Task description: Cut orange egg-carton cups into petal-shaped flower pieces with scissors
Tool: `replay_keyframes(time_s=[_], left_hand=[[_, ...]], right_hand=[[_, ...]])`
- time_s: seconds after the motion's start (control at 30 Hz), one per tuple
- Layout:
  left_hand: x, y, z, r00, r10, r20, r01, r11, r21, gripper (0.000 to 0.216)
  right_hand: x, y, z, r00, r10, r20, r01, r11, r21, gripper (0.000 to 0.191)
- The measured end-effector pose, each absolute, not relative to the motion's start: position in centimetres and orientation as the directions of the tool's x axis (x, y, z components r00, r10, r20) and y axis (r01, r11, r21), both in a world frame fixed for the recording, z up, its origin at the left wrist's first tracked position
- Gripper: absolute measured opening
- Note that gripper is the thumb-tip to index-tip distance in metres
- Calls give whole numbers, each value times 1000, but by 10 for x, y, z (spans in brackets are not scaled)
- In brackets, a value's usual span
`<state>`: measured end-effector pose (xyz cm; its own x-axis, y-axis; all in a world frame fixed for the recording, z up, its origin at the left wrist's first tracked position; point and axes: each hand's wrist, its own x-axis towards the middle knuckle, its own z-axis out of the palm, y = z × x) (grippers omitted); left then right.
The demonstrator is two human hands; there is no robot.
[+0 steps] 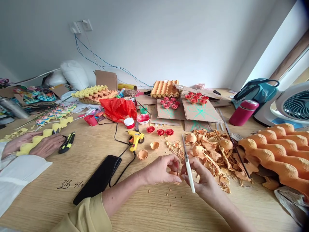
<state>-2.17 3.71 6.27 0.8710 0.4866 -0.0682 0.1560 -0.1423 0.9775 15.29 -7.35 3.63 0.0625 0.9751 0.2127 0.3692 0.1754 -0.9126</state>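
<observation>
My left hand (166,169) pinches a small orange egg-carton piece (175,175), mostly hidden by the fingers. In my right hand (199,177) is a white-handled tool (189,175) with a narrow pointed metal blade, tilted up and away; whether it is a knife or scissors seen edge-on, I cannot tell. Both hands are close together just above the table. Beyond my left hand lie two trimmed orange carton cups (143,154). Several red-painted carton flowers (160,132) sit farther back. A heap of orange carton scraps (212,151) lies beside my right hand.
Orange egg trays (277,148) stand at right, near a pink bottle (243,112) and a fan (294,103). A yellow glue gun (135,140) and black phone (98,178) lie left. Another person's hands (45,145) hold a yellow carton strip beside a box cutter (67,142).
</observation>
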Motion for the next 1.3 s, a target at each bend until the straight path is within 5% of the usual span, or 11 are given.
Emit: replay_keyframes(time_s=[0.27, 0.47, 0.73, 0.97, 1.3], left_hand=[[-20, 42, 53, 886, 456, -84, 76, 37, 996, 46], [-18, 39, 45, 881, 472, -27, 39, -14, 999, 60], [-11, 29, 41, 874, 485, -8, -162, 307, 938, 52], [-9, 24, 44, 810, 586, -26, -242, 375, 895, 52], [-16, 39, 52, 753, 658, -24, -274, 346, 897, 56]], right_hand=[[153, -74, 35, 35, 984, 175, 305, 156, -939, 16], [155, -71, 22, 167, 970, 175, 123, 156, -980, 29], [152, -71, 22, 218, 961, 171, 88, 155, -984, 36], [150, -72, 20, 199, 955, 222, 142, 196, -970, 33], [169, -76, 34, 40, 985, 166, 448, 131, -884, 26]])
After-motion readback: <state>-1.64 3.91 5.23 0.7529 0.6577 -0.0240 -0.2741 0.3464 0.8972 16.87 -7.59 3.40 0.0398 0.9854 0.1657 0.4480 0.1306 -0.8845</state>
